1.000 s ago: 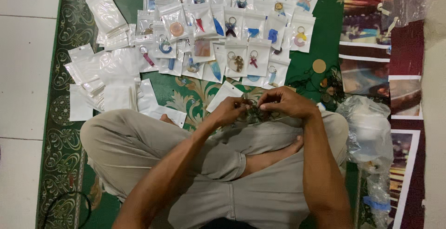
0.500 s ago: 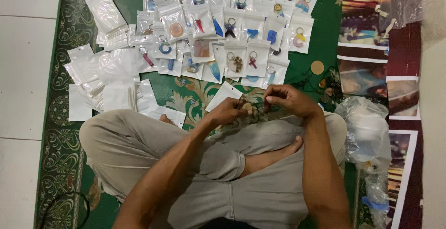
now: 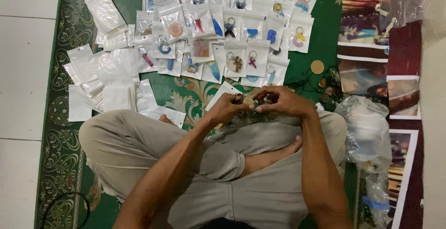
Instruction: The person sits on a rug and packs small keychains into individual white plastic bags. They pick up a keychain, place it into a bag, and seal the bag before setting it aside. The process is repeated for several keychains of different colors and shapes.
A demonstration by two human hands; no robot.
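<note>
I sit cross-legged on a green patterned rug [image 3: 65,154]. My left hand [image 3: 226,107] and my right hand [image 3: 281,101] meet above my knees, both pinching a small tan round keychain piece [image 3: 248,101] with a metal ring. A white plastic pouch [image 3: 223,94] lies on the rug just beyond my left hand. Rows of small clear pouches holding coloured keychains [image 3: 232,29] are spread out ahead of me.
A pile of empty white pouches [image 3: 107,78] lies at the left. Loose round discs and cords [image 3: 320,73] sit to the right of the rows. A crumpled clear plastic bag [image 3: 367,129] rests by my right knee. Printed photos [image 3: 367,38] line the right side. White floor tiles [image 3: 23,62] border the rug.
My hands have stayed together above my knees, with the fingers shifting slightly on the small piece. Nothing else has moved.
</note>
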